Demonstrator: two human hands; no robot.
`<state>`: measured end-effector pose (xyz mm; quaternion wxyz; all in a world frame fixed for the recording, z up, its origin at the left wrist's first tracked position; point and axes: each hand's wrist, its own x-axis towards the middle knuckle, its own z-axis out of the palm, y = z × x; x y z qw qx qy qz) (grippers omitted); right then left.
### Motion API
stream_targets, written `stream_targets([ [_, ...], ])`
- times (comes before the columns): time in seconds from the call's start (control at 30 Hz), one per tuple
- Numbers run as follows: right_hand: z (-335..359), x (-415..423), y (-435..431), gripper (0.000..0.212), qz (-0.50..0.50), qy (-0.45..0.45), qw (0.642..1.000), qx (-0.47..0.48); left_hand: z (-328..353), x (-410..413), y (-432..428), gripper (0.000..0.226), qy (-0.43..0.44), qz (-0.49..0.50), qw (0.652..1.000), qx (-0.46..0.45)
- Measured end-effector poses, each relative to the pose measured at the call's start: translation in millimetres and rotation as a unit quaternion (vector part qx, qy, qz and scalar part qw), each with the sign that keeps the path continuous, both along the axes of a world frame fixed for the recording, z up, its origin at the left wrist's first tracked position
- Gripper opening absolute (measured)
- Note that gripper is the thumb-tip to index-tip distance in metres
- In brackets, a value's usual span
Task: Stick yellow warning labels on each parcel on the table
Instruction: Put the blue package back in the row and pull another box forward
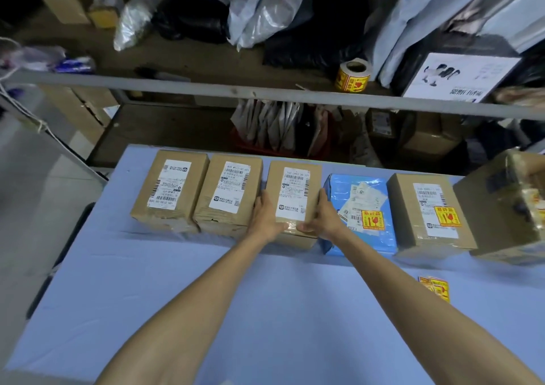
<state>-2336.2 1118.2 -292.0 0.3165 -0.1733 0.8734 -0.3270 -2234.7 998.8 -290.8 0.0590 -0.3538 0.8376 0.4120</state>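
A row of parcels stands on the blue table (206, 281). My left hand (265, 215) and my right hand (323, 215) clasp the two sides of the middle cardboard box (295, 178), which carries only a white shipping label. Left of it stand two more cardboard boxes (172, 187) (231, 190) with white labels alone. To the right, a blue padded parcel (361, 216) and a cardboard box (427, 213) each bear a yellow warning label (372, 219) (447, 216). Loose yellow labels (436, 289) lie on the table near my right forearm.
A larger cardboard box (507, 207) stands at the table's right end. A roll of yellow labels (353, 75) sits on the shelf behind a grey rail (206, 88). Bags, mailers and cartons crowd the shelves beyond the table's far edge.
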Motion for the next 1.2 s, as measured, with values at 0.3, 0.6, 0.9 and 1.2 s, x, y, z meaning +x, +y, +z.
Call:
stream_targets([
  [0.3, 8, 62, 41, 0.109, -0.016, -0.037, 0.998, -0.051, -1, 60, 25, 0.097, 0.015, 0.04, 0.999, -0.011],
  [0.6, -1, 127, 89, 0.098, -0.07, -0.06, 0.993, -0.072, -15, 123, 42, 0.087, 0.074, 0.05, 0.987, 0.132],
  [0.9, 3, 139, 135, 0.102, -0.015, -0.11, 0.99, -0.088, -15, 150, 89, 0.096, 0.063, 0.07, 0.986, 0.138],
  [1.2, 0, 120, 231, 0.108, -0.044, -0.115, 0.988, -0.089, -13, 122, 187, 0.092, 0.024, 0.057, 0.991, 0.117],
])
